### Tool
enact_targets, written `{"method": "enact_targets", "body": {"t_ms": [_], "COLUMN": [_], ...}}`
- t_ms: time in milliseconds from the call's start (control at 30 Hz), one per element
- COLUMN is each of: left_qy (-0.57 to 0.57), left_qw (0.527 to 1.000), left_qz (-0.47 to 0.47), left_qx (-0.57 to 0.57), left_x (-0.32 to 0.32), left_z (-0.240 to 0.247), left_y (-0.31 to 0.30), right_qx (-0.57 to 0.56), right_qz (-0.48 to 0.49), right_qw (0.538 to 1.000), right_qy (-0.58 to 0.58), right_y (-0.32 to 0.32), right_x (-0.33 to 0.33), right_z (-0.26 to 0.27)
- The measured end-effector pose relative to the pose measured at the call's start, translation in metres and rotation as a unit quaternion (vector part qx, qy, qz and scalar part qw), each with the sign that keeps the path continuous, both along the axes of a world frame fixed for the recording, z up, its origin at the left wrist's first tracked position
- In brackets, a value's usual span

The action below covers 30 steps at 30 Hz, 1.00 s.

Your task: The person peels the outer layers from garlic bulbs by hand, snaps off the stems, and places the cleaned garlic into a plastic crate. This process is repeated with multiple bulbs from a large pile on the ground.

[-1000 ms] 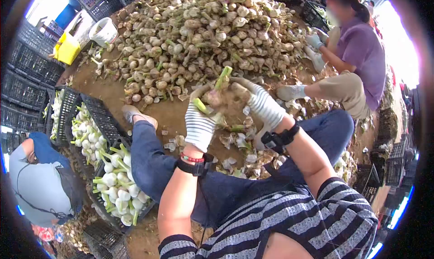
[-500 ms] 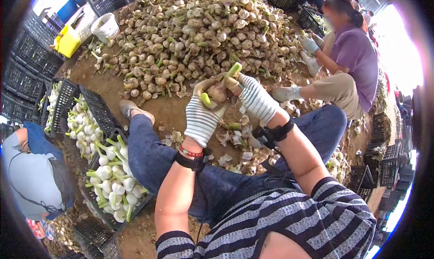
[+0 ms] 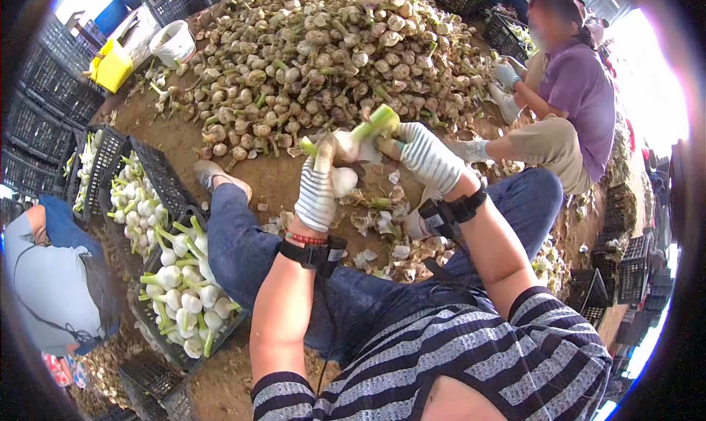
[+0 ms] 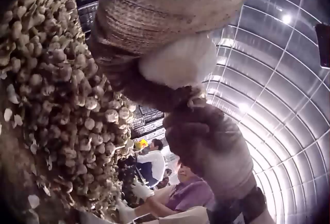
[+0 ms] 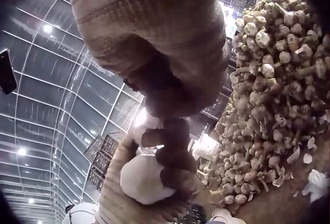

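Note:
My left hand [image 3: 316, 189], in a striped white glove, grips two garlic bulbs. One white bulb [image 3: 343, 180] bulges below its fingers, with a short green stem [image 3: 307, 147] showing at the far side of the hand. The other garlic bulb [image 3: 347, 147] lies above it, its thick green stem [image 3: 379, 119] slanting up to the right. My gloved right hand [image 3: 430, 156] pinches loose papery skin at that stem. In the left wrist view, the smooth white bulb [image 4: 180, 61] shows under the left glove, and the right hand [image 4: 209, 141] meets it close by.
A large heap of unpeeled garlic [image 3: 316, 61] lies ahead. At my left stand black crates, one holding clean white garlic [image 3: 191, 300]. Shed garlic skins [image 3: 382, 222] litter the ground between my legs. A person in purple [image 3: 581, 90] sits at the right, another [image 3: 59, 281] at the left.
The bulb with the thick stem has turned from brownish to whiter as skin comes off toward the right hand. The right hand has moved slightly right, and a second white bulb now shows in the left.

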<state>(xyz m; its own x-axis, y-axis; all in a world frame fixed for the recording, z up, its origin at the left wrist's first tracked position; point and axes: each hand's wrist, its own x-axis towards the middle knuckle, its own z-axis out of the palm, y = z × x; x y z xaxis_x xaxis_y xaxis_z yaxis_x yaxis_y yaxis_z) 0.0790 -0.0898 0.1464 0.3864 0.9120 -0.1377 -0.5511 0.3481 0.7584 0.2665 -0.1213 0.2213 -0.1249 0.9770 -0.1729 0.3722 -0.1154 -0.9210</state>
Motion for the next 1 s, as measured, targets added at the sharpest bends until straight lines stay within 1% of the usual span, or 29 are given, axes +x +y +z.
{"method": "enact_targets", "body": {"t_ms": [33, 100, 133, 167, 200, 233, 267, 300, 367, 400, 433, 500, 533, 567, 633, 667, 700, 733, 767, 800, 833, 867, 900, 933, 967, 1000], "left_qy": [0.000, -0.016, 0.048, 0.091, 0.190, 0.288, 0.233, 0.214, 0.203, 0.165, 0.248, 0.151, 0.178, 0.178, 0.171, 0.127, 0.105, 0.109, 0.113, 0.112, 0.148, 0.184, 0.186, 0.208, 0.229, 0.243], "left_qw": [1.000, 0.994, 0.994, 0.995, 0.980, 0.954, 0.969, 0.974, 0.953, 0.977, 0.965, 0.988, 0.983, 0.983, 0.982, 0.988, 0.990, 0.991, 0.991, 0.991, 0.985, 0.978, 0.978, 0.967, 0.954, 0.942], "left_qz": [0.000, -0.069, -0.033, 0.026, 0.055, 0.082, 0.067, 0.052, 0.045, 0.025, 0.015, 0.036, 0.031, 0.030, 0.005, 0.015, 0.020, 0.023, 0.027, 0.027, 0.045, 0.063, 0.064, 0.086, 0.107, 0.108], "left_qx": [0.000, -0.086, -0.097, -0.035, -0.015, 0.006, 0.040, 0.061, 0.218, 0.135, 0.088, 0.019, 0.026, 0.027, 0.083, 0.081, 0.087, 0.079, 0.071, 0.070, 0.072, 0.073, 0.073, 0.116, 0.159, 0.205], "left_x": [0.001, 0.004, 0.009, 0.014, 0.013, 0.012, 0.008, 0.003, 0.011, 0.011, 0.001, -0.003, -0.007, -0.010, -0.012, -0.013, -0.015, -0.016, -0.017, -0.015, -0.011, -0.008, -0.005, -0.002, 0.000, -0.001], "left_z": [-0.005, -0.015, -0.060, -0.064, -0.045, -0.022, -0.014, -0.006, -0.012, -0.009, -0.013, -0.008, -0.002, 0.004, 0.010, 0.007, 0.012, 0.012, 0.011, 0.009, 0.007, 0.004, 0.002, -0.001, -0.001, 0.001], "left_y": [0.002, 0.011, 0.028, 0.027, 0.023, 0.017, 0.017, 0.009, 0.003, -0.001, 0.003, 0.003, 0.005, 0.004, 0.000, 0.001, 0.001, 0.002, 0.004, 0.004, 0.005, 0.005, 0.004, 0.003, 0.003, 0.001], "right_qx": [0.000, -0.005, -0.062, -0.062, -0.096, -0.128, -0.051, -0.049, -0.005, -0.013, 0.013, -0.050, -0.090, -0.057, -0.103, -0.102, -0.087, -0.073, -0.064, -0.014, 0.036, 0.059, 0.060, 0.079, 0.098, 0.099], "right_qz": [0.000, 0.048, 0.047, 0.045, -0.010, -0.068, -0.082, -0.082, -0.003, 0.035, 0.036, -0.002, -0.041, -0.051, -0.157, -0.160, -0.069, 0.024, 0.093, 0.080, 0.067, 0.045, 0.046, 0.002, -0.042, -0.044], "right_qw": [1.000, 0.995, 0.992, 0.992, 0.987, 0.978, 0.980, 0.980, 0.998, 0.999, 0.999, 0.989, 0.986, 0.994, 0.982, 0.982, 0.983, 0.957, 0.940, 0.935, 0.927, 0.926, 0.926, 0.961, 0.982, 0.982], "right_qy": [0.000, 0.090, 0.102, 0.103, 0.126, 0.151, 0.175, 0.176, 0.056, 0.008, 0.024, 0.140, 0.130, 0.072, -0.006, -0.006, -0.145, -0.279, -0.321, -0.344, -0.366, -0.371, -0.369, -0.265, -0.157, -0.156], "right_y": [-0.003, -0.011, -0.016, -0.015, -0.013, -0.012, -0.007, -0.007, -0.013, -0.015, -0.018, -0.015, -0.011, -0.008, -0.004, -0.001, 0.002, 0.002, -0.006, -0.013, -0.017, -0.016, -0.015, -0.015, -0.014, -0.010], "right_x": [0.003, 0.008, 0.007, 0.009, 0.011, 0.014, 0.020, 0.020, 0.014, 0.009, 0.004, 0.014, 0.025, 0.034, 0.047, 0.059, 0.073, 0.075, 0.072, 0.064, 0.058, 0.056, 0.042, 0.025, 0.013, 0.005], "right_z": [-0.003, -0.010, -0.002, -0.002, -0.003, -0.005, -0.026, -0.026, -0.029, -0.029, -0.032, -0.026, -0.035, -0.043, -0.047, -0.061, -0.081, -0.084, -0.090, -0.095, -0.099, -0.100, -0.077, -0.047, -0.029, -0.023]}}
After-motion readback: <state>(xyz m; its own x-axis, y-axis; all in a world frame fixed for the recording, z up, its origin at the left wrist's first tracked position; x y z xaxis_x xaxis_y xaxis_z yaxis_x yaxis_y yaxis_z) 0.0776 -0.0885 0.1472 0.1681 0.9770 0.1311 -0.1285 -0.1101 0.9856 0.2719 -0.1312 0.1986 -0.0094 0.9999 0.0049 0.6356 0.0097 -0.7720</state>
